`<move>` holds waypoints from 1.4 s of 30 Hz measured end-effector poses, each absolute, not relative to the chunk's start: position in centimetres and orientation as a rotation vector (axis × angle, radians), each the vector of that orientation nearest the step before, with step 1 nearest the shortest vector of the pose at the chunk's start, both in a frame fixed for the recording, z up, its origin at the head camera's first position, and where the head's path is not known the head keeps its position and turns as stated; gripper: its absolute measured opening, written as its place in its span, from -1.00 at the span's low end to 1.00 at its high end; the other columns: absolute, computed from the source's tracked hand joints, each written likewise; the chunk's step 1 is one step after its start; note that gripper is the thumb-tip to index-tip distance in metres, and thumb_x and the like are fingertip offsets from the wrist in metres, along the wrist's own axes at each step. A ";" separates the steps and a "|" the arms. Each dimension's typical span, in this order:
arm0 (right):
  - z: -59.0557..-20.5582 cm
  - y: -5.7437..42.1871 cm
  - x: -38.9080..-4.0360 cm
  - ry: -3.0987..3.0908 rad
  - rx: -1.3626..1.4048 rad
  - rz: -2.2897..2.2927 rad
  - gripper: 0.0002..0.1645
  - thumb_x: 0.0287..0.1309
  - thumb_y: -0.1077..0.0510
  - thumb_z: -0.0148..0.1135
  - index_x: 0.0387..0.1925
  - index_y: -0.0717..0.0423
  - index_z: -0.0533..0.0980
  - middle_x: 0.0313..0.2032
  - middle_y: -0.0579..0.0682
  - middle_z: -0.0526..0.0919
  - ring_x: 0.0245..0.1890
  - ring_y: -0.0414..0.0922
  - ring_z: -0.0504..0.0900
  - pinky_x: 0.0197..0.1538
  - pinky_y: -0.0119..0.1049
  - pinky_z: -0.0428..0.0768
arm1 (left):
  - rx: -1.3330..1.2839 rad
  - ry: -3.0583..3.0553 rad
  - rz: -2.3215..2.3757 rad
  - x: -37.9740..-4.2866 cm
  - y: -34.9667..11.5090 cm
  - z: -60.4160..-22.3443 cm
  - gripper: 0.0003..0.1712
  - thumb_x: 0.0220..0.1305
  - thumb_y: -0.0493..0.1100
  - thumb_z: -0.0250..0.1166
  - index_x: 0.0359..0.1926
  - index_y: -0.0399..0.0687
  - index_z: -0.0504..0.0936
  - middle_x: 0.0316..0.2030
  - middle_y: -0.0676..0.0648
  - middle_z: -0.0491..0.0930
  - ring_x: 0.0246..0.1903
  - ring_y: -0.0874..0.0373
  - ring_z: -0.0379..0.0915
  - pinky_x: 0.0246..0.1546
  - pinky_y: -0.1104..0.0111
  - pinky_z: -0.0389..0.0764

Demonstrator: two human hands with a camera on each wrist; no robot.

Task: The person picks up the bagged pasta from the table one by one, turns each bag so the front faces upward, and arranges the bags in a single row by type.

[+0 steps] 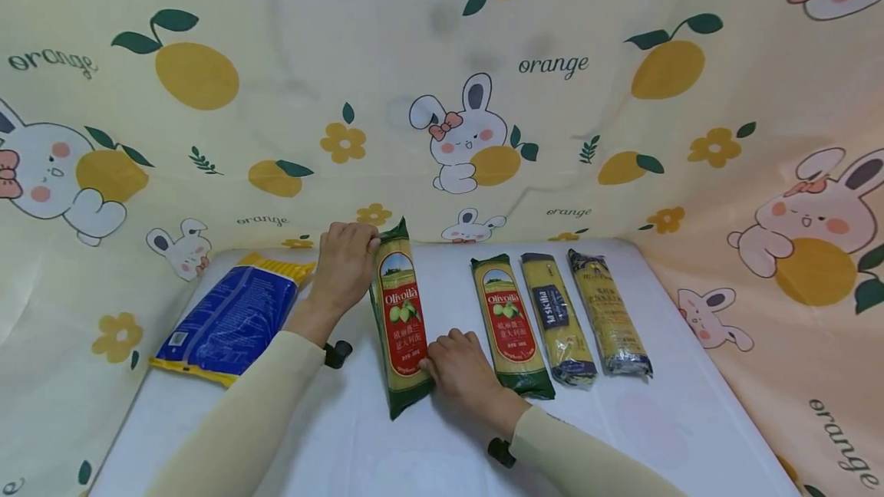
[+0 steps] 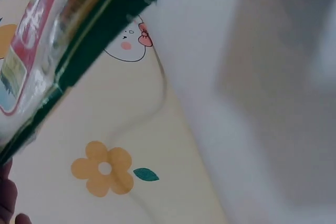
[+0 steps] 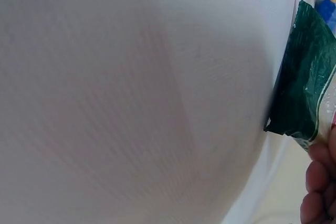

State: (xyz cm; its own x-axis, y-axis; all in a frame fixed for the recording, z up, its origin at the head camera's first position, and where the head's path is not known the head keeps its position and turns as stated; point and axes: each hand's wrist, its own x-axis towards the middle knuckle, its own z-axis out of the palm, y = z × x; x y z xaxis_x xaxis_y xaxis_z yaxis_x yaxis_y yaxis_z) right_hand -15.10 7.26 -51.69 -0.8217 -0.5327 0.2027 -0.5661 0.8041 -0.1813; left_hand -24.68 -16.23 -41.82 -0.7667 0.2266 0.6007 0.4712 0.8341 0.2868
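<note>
A green-ended spaghetti pack (image 1: 403, 320) with a red Olivoilà label is held slightly tilted in the middle of the table. My left hand (image 1: 345, 263) grips its upper left edge, near the far end. At the lower right edge, my right hand (image 1: 470, 374) pinches the same pack between thumb and fingers. In the left wrist view, the pack's green side (image 2: 100, 30) crosses the upper left, with only some fingertips (image 2: 7, 198) showing. The right wrist view has its green end (image 3: 304, 77) just over the white surface, with fingers (image 3: 317, 179) below it.
Right of the held pack lie another Olivoilà spaghetti pack (image 1: 509, 328), a pasta pack with a dark blue label (image 1: 558, 320) and a gold pasta pack (image 1: 609, 313). A large blue-and-yellow bag (image 1: 231, 317) lies at left. Patterned cloth (image 1: 387, 44) rises behind the white table (image 1: 387, 459).
</note>
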 end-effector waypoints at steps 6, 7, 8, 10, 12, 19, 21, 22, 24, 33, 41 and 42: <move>-51.7 7.3 -14.8 -2.808 0.918 0.298 -0.73 0.51 -0.04 0.23 -0.35 -0.06 0.57 -0.39 -0.15 0.63 -0.29 -0.16 0.43 -0.09 -0.21 0.43 | -0.423 -2.451 -0.420 -24.9 -15.6 -42.8 -0.81 0.66 -0.13 0.08 -0.07 -0.15 0.54 -0.10 -0.24 0.70 -0.01 -0.24 0.47 -0.10 -0.02 0.43; -51.7 7.3 -14.7 -2.799 0.921 0.284 -0.74 0.50 -0.03 0.24 -0.36 -0.06 0.58 -0.40 -0.15 0.64 -0.29 -0.16 0.44 -0.10 -0.21 0.42 | -0.419 -2.446 -0.406 -25.0 -15.5 -43.0 -0.80 0.66 -0.14 0.07 -0.09 -0.16 0.54 -0.13 -0.25 0.70 -0.02 -0.25 0.48 -0.11 -0.02 0.43; -51.7 7.4 -14.6 -2.790 0.925 0.272 -0.74 0.50 -0.03 0.24 -0.36 -0.06 0.59 -0.39 -0.15 0.65 -0.29 -0.15 0.44 -0.10 -0.21 0.42 | -0.415 -2.442 -0.391 -25.0 -15.5 -43.1 -0.79 0.66 -0.14 0.06 -0.10 -0.17 0.54 -0.15 -0.26 0.70 -0.04 -0.26 0.49 -0.14 -0.03 0.43; -51.7 7.5 -14.4 -2.774 0.931 0.249 -0.73 0.49 -0.03 0.25 -0.37 -0.06 0.59 -0.40 -0.15 0.66 -0.30 -0.16 0.44 -0.10 -0.21 0.42 | -0.416 -2.436 -0.378 -25.0 -15.4 -43.5 -0.78 0.66 -0.15 0.06 -0.12 -0.19 0.54 -0.19 -0.27 0.70 -0.07 -0.28 0.50 -0.17 -0.03 0.42; -51.7 7.5 -14.2 -2.756 0.936 0.234 -0.73 0.47 -0.04 0.26 -0.37 -0.05 0.61 -0.39 -0.15 0.67 -0.31 -0.16 0.44 -0.10 -0.21 0.43 | -0.416 -2.436 -0.372 -25.1 -15.3 -43.8 -0.79 0.66 -0.16 0.06 -0.13 -0.19 0.53 -0.21 -0.26 0.69 -0.07 -0.28 0.50 -0.18 -0.02 0.40; -51.9 7.9 -13.8 -2.736 0.932 0.212 -0.76 0.45 -0.06 0.28 -0.34 -0.06 0.65 -0.36 -0.16 0.71 -0.29 -0.16 0.46 -0.08 -0.22 0.45 | -0.422 -2.460 -0.331 -25.5 -15.1 -44.7 -0.77 0.67 -0.14 0.04 -0.13 -0.18 0.54 -0.20 -0.25 0.70 -0.05 -0.25 0.50 -0.18 0.02 0.39; -52.1 8.0 -13.6 -2.748 0.927 0.211 -0.77 0.45 -0.06 0.28 -0.31 -0.07 0.66 -0.35 -0.17 0.71 -0.29 -0.17 0.46 -0.08 -0.23 0.45 | -0.413 -2.481 -0.316 -25.5 -15.0 -45.0 -0.78 0.66 -0.15 0.06 -0.13 -0.18 0.55 -0.19 -0.25 0.71 -0.04 -0.24 0.50 -0.16 0.02 0.40; -52.1 8.1 -13.5 -2.754 0.924 0.211 -0.76 0.45 -0.07 0.27 -0.31 -0.06 0.67 -0.35 -0.17 0.71 -0.29 -0.17 0.45 -0.08 -0.23 0.44 | -0.411 -2.494 -0.312 -25.5 -15.0 -45.2 -0.78 0.66 -0.15 0.05 -0.12 -0.17 0.55 -0.18 -0.25 0.70 -0.03 -0.24 0.50 -0.15 0.02 0.41; -52.1 8.2 -13.4 -2.760 0.916 0.208 -0.77 0.44 -0.07 0.28 -0.30 -0.06 0.67 -0.35 -0.17 0.71 -0.29 -0.17 0.44 -0.08 -0.23 0.43 | -0.406 -2.512 -0.305 -25.5 -15.0 -45.5 -0.77 0.67 -0.14 0.04 -0.10 -0.17 0.55 -0.15 -0.25 0.70 -0.02 -0.24 0.49 -0.14 0.01 0.42; -51.7 9.2 -12.6 -2.741 0.908 0.233 -0.77 0.42 -0.03 0.29 -0.37 -0.06 0.65 -0.38 -0.18 0.70 -0.30 -0.16 0.44 -0.11 -0.23 0.42 | -0.437 -2.597 -0.301 -25.9 -15.2 -46.8 -0.86 0.64 -0.18 0.10 -0.02 -0.10 0.56 0.02 -0.19 0.55 0.06 -0.23 0.40 -0.02 -0.01 0.38; -51.5 9.8 -12.1 -2.702 0.921 0.266 -0.78 0.39 -0.01 0.31 -0.40 -0.06 0.64 -0.40 -0.18 0.69 -0.32 -0.18 0.45 -0.15 -0.25 0.40 | -0.465 -2.648 -0.293 -26.3 -14.4 -47.3 -0.85 0.63 -0.18 0.12 0.03 -0.07 0.58 0.01 -0.16 0.54 0.05 -0.16 0.38 0.02 0.01 0.38; -51.5 9.8 -12.1 -2.697 0.920 0.268 -0.77 0.38 -0.01 0.32 -0.41 -0.06 0.63 -0.41 -0.19 0.69 -0.32 -0.18 0.45 -0.15 -0.25 0.39 | -0.469 -2.658 -0.289 -26.4 -14.3 -47.4 -0.86 0.63 -0.19 0.11 0.03 -0.07 0.58 0.01 -0.15 0.54 0.06 -0.16 0.38 0.03 0.01 0.38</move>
